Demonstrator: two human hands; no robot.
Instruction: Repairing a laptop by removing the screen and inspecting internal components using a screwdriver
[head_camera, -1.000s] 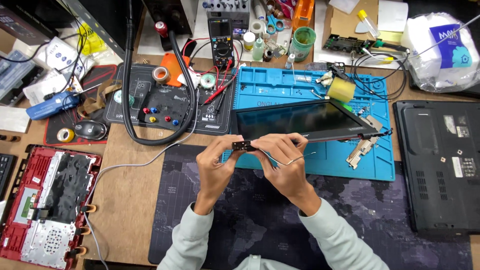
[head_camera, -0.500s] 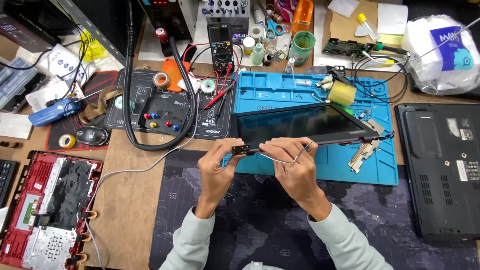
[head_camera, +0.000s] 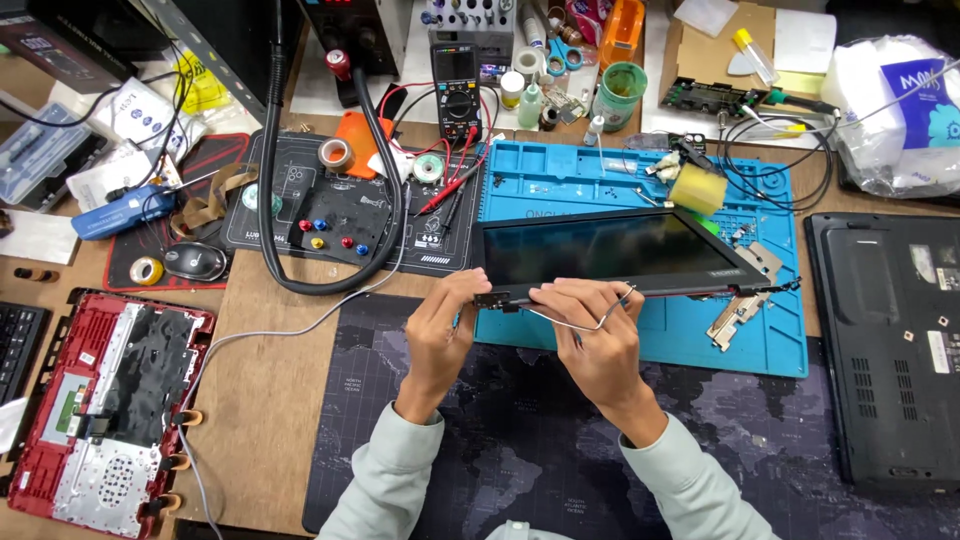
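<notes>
Laptop screen panel (head_camera: 610, 250) lies tilted over blue mat (head_camera: 560, 180). Left hand (head_camera: 440, 335) fingers pinch hinge corner; right hand (head_camera: 600, 345) fingers grip front edge beside thin grey cable (head_camera: 585, 322). Risk: tugging cable tears it; panel slips, cracks.

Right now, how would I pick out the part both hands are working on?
Find the blue work mat. Across its near half lies a dark laptop screen panel. Left hand and right hand grip its near left edge; unlike the black laptop base, it is glossy.

Screen panel (head_camera: 610, 250) lies on mat (head_camera: 760, 340), multimeter (head_camera: 455, 80) behind, laptop base (head_camera: 890, 350) right
</notes>
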